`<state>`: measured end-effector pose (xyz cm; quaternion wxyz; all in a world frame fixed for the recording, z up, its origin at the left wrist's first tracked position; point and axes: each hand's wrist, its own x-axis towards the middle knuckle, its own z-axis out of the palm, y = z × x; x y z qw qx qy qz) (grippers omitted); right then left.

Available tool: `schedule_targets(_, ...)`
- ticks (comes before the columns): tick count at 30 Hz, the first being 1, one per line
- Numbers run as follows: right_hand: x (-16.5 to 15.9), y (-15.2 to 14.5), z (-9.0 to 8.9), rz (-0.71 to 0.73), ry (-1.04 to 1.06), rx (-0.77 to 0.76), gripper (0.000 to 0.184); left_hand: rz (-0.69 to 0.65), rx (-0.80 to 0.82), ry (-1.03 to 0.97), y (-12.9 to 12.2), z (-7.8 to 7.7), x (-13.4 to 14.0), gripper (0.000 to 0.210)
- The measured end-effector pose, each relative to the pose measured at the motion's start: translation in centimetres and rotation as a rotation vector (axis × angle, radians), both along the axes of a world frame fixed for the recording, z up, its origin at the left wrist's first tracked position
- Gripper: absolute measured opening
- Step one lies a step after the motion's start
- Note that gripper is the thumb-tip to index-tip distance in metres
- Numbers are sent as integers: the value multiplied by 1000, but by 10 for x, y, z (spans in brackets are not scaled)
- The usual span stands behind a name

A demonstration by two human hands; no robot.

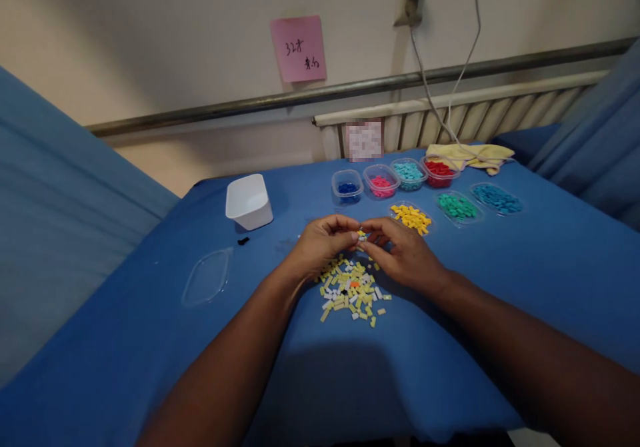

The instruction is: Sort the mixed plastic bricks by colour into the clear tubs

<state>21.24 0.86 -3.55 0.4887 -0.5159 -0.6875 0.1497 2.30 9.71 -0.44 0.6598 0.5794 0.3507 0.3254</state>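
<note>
Over the middle of the blue-covered table, my left hand [323, 242] and my right hand [407, 252] meet with fingertips pinched together. Between them is a small yellow-and-white brick piece [361, 236], partly hidden by the fingers. Both hands are closed on it. Just below lies a loose pile of small bricks [350, 292], mostly pale yellow and white, with an orange brick [355, 284] and a black one among them. Yellow pieces [411, 218] in a shallow clear container lie just beyond my right hand.
A white bin [249, 202] stands at the back left, near a clear lid [207, 278] and a small black piece [243, 241]. Clear tubs of dark blue [347, 191], pink [382, 187], light blue, red, green and teal pieces stand back right, near a yellow cloth [470, 157].
</note>
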Motion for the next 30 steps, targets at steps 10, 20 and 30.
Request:
schedule_targets(10, 0, 2, 1, -4, 32, 58, 6, 36, -15, -23, -9, -5, 10, 44)
schedule_targets(20, 41, 14, -3, -188, -160, 70, 12, 180, 237, 141, 5, -10, -1, 36)
schedule_targets(30, 101, 23, -17, -539, -602, -171, 22, 98, 840, 802, 42, -12, -56, 25)
